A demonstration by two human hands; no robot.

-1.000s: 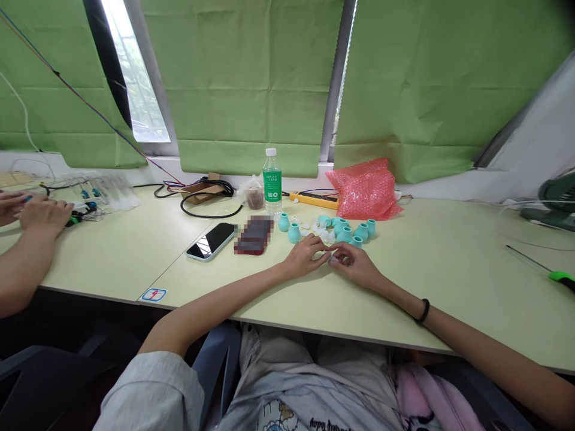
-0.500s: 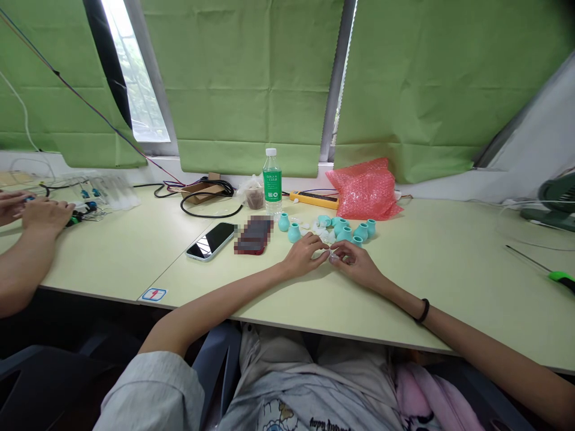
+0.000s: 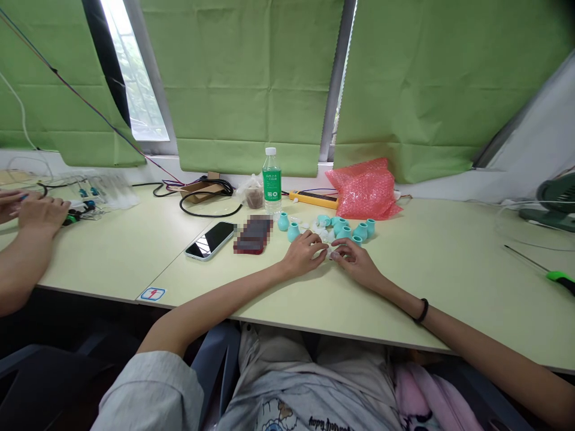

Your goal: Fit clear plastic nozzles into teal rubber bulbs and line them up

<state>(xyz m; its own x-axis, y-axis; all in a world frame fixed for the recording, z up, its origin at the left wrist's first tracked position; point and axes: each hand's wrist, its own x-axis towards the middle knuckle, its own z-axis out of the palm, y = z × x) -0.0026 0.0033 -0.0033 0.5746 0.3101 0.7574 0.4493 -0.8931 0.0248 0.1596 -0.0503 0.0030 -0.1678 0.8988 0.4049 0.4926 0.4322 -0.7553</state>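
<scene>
My left hand (image 3: 306, 254) and my right hand (image 3: 354, 260) meet fingertip to fingertip above the table, their fingers curled in a pinch. Between them shows a small whitish translucent piece (image 3: 329, 254), too small to name and partly covered by the fingers. Just beyond my hands stand several turquoise vase-shaped pieces (image 3: 360, 231), with more whitish translucent bits (image 3: 324, 232) lying among them. Two of the turquoise pieces (image 3: 293, 231) stand apart, beyond my left hand.
Left of my hands lie a phone (image 3: 210, 241) and a dark red, blurred-out device (image 3: 254, 234). Behind stand a water bottle (image 3: 272, 182) and a red bubble-wrap bag (image 3: 366, 190). A green-handled screwdriver (image 3: 559, 278) lies far right. A co-worker's hands (image 3: 40, 212) handle parts far left.
The fingers of my hands shift slightly around the small whitish piece. Otherwise the objects on the table stay where they were.
</scene>
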